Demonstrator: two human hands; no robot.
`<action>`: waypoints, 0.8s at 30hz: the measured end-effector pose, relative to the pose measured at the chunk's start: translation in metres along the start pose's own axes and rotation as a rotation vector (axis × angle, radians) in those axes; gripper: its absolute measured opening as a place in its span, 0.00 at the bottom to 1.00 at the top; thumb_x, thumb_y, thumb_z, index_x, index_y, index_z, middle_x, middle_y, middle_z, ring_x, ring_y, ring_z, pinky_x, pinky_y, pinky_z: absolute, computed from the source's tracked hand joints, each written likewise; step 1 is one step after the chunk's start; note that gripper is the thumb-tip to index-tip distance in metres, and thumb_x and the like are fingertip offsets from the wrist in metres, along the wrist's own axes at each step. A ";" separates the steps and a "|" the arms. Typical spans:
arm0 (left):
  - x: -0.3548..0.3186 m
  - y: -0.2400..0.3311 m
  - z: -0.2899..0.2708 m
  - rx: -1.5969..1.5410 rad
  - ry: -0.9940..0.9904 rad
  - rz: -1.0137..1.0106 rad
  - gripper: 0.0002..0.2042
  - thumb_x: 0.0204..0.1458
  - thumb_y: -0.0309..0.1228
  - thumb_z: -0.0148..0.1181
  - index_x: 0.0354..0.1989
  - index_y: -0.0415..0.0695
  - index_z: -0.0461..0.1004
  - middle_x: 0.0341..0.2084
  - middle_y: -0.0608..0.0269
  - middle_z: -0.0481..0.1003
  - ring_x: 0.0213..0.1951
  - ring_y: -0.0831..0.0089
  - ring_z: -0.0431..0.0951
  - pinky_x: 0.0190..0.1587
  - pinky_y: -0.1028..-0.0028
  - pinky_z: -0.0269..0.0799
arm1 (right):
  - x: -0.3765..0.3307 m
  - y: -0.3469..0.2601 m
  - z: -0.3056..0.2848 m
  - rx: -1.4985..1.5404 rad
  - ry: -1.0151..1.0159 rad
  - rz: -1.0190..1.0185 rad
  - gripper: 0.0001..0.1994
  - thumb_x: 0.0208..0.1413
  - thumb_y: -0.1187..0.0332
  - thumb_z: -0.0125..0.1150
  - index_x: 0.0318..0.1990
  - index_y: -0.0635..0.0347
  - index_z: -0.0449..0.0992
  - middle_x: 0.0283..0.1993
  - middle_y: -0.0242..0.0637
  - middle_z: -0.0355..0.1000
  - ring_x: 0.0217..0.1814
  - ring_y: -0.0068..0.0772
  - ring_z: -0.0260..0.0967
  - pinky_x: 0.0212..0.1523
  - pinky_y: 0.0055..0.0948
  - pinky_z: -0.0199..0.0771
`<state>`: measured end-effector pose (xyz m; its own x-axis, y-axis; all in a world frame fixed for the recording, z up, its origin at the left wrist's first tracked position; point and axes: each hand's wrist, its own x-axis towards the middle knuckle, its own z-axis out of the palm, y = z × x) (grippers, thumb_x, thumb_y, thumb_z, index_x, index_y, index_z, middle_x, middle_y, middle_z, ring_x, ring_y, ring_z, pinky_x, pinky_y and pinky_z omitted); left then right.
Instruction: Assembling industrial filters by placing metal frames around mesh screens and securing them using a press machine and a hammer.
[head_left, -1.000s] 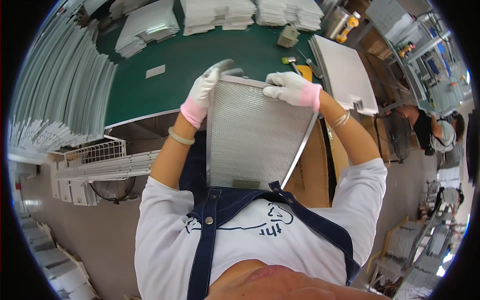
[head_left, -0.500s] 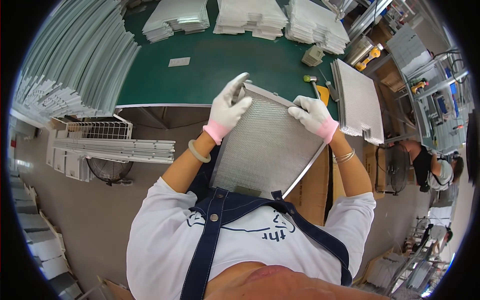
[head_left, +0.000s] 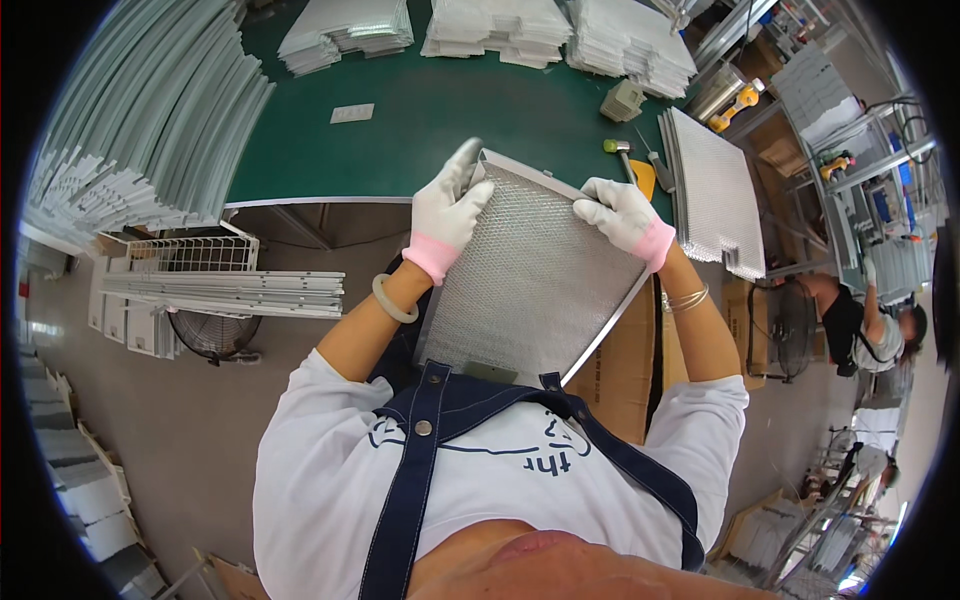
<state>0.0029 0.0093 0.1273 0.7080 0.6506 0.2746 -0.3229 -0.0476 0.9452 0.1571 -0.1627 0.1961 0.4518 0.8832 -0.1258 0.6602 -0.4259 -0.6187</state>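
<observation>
A metal mesh filter panel (head_left: 540, 270) with a thin silver frame is tilted in front of my body, its lower end against my dark apron. My left hand (head_left: 447, 212), in a white glove with a pink cuff, grips its upper left corner, thumb over the front and index finger pointing up along the edge. At the upper right corner my right hand (head_left: 620, 216), gloved alike, has its fingers curled over the frame. The fingertips behind the panel are hidden. Beyond it lies the green worktable (head_left: 400, 150).
Frame strips (head_left: 150, 120) are stacked high at the left. Mesh stacks (head_left: 495, 28) line the table's back. A mallet (head_left: 620, 150), a screwdriver (head_left: 655, 165) and mesh sheets (head_left: 710, 190) lie at the right. A rack of strips (head_left: 225, 290) and a floor fan (head_left: 790, 330) stand lower.
The whole view has shifted slightly, moving the scene up and left in the picture. Both hands keep the same hold on the filter panel. A distant person's arm at the right has moved.
</observation>
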 end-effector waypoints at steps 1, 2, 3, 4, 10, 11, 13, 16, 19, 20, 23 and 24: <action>0.001 0.002 -0.005 0.018 -0.050 -0.059 0.26 0.51 0.23 0.53 0.60 0.36 0.57 0.52 0.56 0.68 0.52 0.77 0.68 0.54 0.80 0.61 | 0.001 0.002 0.000 0.010 0.003 -0.042 0.14 0.55 0.61 0.53 0.35 0.66 0.72 0.24 0.40 0.68 0.25 0.29 0.64 0.31 0.28 0.65; 0.002 0.003 -0.009 0.035 -0.100 -0.118 0.24 0.52 0.22 0.53 0.59 0.35 0.59 0.52 0.59 0.68 0.53 0.77 0.67 0.55 0.79 0.60 | 0.000 0.002 0.000 0.009 0.002 -0.043 0.14 0.55 0.61 0.53 0.35 0.66 0.72 0.24 0.40 0.68 0.25 0.29 0.64 0.31 0.28 0.65; 0.001 0.001 -0.010 0.035 -0.098 -0.118 0.24 0.52 0.22 0.53 0.59 0.35 0.59 0.52 0.59 0.68 0.53 0.77 0.67 0.55 0.79 0.60 | -0.001 0.001 0.000 0.030 -0.009 -0.016 0.14 0.55 0.61 0.53 0.35 0.66 0.72 0.25 0.40 0.68 0.25 0.29 0.64 0.31 0.27 0.65; 0.002 -0.001 -0.012 0.117 -0.108 -0.074 0.24 0.51 0.23 0.54 0.58 0.38 0.61 0.44 0.62 0.71 0.44 0.79 0.69 0.50 0.81 0.62 | -0.001 0.000 0.001 0.051 -0.019 0.007 0.14 0.55 0.61 0.53 0.35 0.67 0.72 0.25 0.40 0.68 0.26 0.28 0.64 0.31 0.27 0.65; 0.007 0.005 -0.022 0.336 -0.215 -0.014 0.23 0.51 0.23 0.53 0.58 0.40 0.63 0.35 0.68 0.72 0.36 0.82 0.69 0.46 0.83 0.64 | -0.002 0.005 0.000 0.086 -0.008 -0.039 0.14 0.55 0.61 0.53 0.34 0.67 0.72 0.25 0.40 0.67 0.26 0.28 0.63 0.31 0.27 0.65; 0.007 0.007 -0.023 0.396 -0.260 -0.006 0.22 0.52 0.22 0.52 0.58 0.37 0.62 0.37 0.70 0.70 0.39 0.84 0.67 0.47 0.84 0.61 | -0.002 0.005 0.000 0.085 -0.007 -0.039 0.14 0.55 0.61 0.53 0.34 0.67 0.72 0.25 0.40 0.67 0.26 0.28 0.63 0.31 0.27 0.65; 0.008 0.009 -0.024 0.366 -0.275 -0.016 0.22 0.52 0.22 0.52 0.58 0.37 0.61 0.34 0.71 0.68 0.37 0.84 0.65 0.46 0.84 0.61 | -0.002 0.004 -0.001 0.096 -0.017 -0.058 0.15 0.55 0.61 0.53 0.34 0.67 0.72 0.24 0.40 0.67 0.26 0.28 0.63 0.31 0.27 0.64; 0.008 0.018 -0.024 0.325 -0.314 -0.045 0.24 0.52 0.22 0.51 0.59 0.37 0.60 0.31 0.72 0.64 0.35 0.84 0.63 0.45 0.85 0.60 | -0.003 0.003 -0.002 0.073 -0.018 -0.053 0.15 0.55 0.60 0.53 0.34 0.68 0.71 0.24 0.40 0.67 0.26 0.28 0.63 0.30 0.27 0.64; 0.009 0.020 -0.026 0.308 -0.353 -0.073 0.25 0.51 0.21 0.51 0.60 0.38 0.58 0.30 0.72 0.63 0.35 0.84 0.63 0.45 0.86 0.59 | -0.003 0.006 -0.001 0.091 -0.003 -0.094 0.15 0.55 0.60 0.53 0.35 0.68 0.71 0.24 0.40 0.66 0.25 0.29 0.63 0.30 0.28 0.64; 0.009 0.020 -0.027 0.301 -0.366 -0.082 0.25 0.51 0.21 0.50 0.61 0.38 0.57 0.30 0.72 0.63 0.35 0.83 0.63 0.45 0.86 0.59 | -0.003 0.006 -0.001 0.091 -0.003 -0.094 0.15 0.55 0.60 0.53 0.35 0.68 0.71 0.24 0.40 0.66 0.25 0.29 0.63 0.30 0.28 0.64; 0.009 0.024 -0.027 0.330 -0.372 -0.085 0.26 0.51 0.21 0.51 0.61 0.39 0.57 0.30 0.71 0.62 0.35 0.84 0.62 0.45 0.86 0.59 | -0.005 0.001 -0.004 0.070 -0.043 -0.035 0.19 0.56 0.55 0.53 0.34 0.66 0.71 0.24 0.33 0.63 0.28 0.22 0.58 0.30 0.24 0.61; 0.009 0.025 -0.027 0.331 -0.374 -0.087 0.26 0.51 0.21 0.51 0.61 0.39 0.57 0.30 0.71 0.62 0.35 0.84 0.62 0.45 0.86 0.59 | -0.005 -0.003 -0.005 0.032 -0.058 -0.025 0.16 0.56 0.57 0.52 0.35 0.66 0.71 0.24 0.36 0.65 0.27 0.25 0.61 0.31 0.26 0.63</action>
<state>-0.0151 0.0346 0.1484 0.9193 0.3501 0.1799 -0.0796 -0.2824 0.9560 0.1559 -0.1673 0.2022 0.3992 0.9037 -0.1546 0.6509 -0.3981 -0.6464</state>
